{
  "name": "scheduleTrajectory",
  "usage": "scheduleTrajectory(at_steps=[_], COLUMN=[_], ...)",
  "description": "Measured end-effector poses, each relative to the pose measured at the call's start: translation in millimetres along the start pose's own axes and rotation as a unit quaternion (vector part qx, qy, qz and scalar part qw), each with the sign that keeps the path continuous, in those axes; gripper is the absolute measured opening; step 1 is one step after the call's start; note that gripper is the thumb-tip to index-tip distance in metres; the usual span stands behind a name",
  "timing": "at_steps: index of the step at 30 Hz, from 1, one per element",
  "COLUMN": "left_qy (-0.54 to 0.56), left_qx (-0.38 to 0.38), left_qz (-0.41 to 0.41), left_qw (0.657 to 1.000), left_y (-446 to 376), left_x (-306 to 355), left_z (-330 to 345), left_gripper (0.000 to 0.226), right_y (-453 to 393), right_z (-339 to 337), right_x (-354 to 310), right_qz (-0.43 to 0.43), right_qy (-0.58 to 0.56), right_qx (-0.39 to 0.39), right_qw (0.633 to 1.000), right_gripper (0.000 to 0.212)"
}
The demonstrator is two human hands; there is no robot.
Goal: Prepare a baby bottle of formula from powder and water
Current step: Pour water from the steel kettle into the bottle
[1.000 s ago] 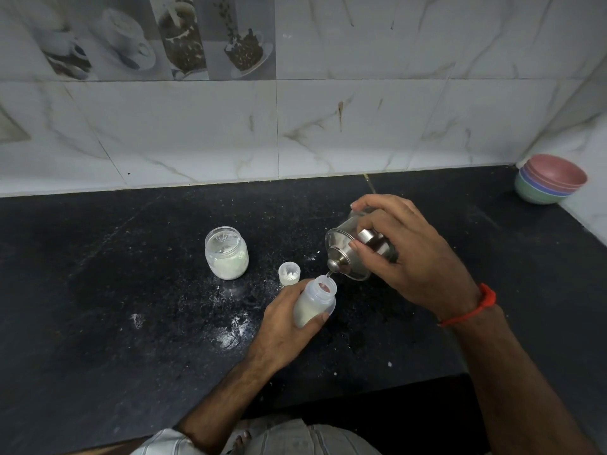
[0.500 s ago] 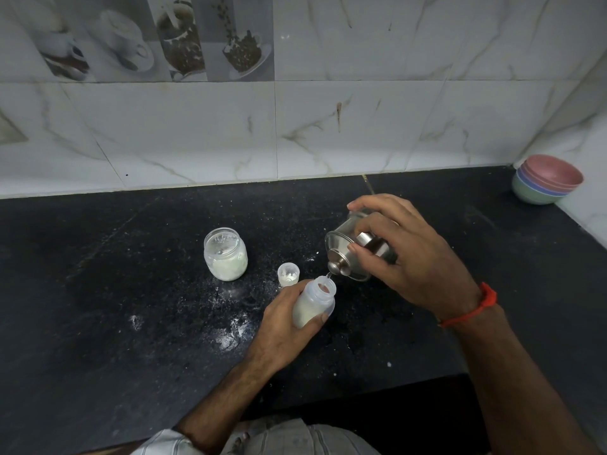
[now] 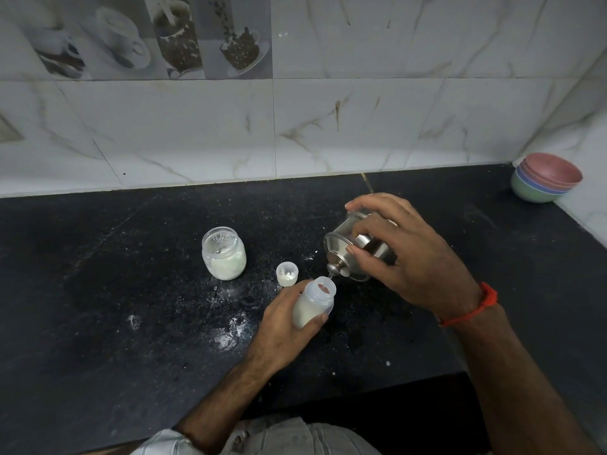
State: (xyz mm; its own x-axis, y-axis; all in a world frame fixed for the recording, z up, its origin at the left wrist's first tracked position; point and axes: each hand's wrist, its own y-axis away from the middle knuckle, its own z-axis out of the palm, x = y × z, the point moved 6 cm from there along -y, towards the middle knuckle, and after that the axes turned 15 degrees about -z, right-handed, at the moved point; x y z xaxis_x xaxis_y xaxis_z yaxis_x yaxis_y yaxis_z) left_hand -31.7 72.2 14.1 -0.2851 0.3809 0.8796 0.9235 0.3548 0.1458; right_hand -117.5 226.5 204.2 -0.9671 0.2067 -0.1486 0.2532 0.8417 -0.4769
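My left hand grips a small translucent baby bottle standing on the black counter, its mouth uncovered and white content inside. My right hand holds a steel lidded pot tilted toward the bottle, a thin stream of water running from its rim into the bottle's mouth. An uncovered glass jar of white powder stands to the left. A small white cap sits on the counter between the jar and the bottle.
Spilled white powder dots the black counter around the bottle. A stack of coloured bowls sits in the far right corner against the tiled wall. The counter's front edge drops off below my right forearm.
The pot stays tilted over the bottle with water still running. Both hands hold nearly the same position; the view has shifted slightly.
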Motion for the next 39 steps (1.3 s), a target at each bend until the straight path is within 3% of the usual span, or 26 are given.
scheduleTrajectory(at_steps=[32, 39], left_qy=[0.036, 0.052], left_qx=[-0.006, 0.019], left_qz=[-0.001, 0.015], left_qw=[0.999, 0.998], left_y=[-5.1, -2.5], left_x=[3.6, 11.2], left_z=[0.2, -8.3], left_gripper=[0.050, 0.052], right_y=[-5.4, 9.3], right_z=[0.7, 10.4], right_x=[2.2, 19.6], right_qz=[-0.033, 0.070], right_qy=[0.005, -0.109], right_qx=[0.015, 0.074], right_qw=[0.999, 0.989], right_gripper=[0.019, 0.010])
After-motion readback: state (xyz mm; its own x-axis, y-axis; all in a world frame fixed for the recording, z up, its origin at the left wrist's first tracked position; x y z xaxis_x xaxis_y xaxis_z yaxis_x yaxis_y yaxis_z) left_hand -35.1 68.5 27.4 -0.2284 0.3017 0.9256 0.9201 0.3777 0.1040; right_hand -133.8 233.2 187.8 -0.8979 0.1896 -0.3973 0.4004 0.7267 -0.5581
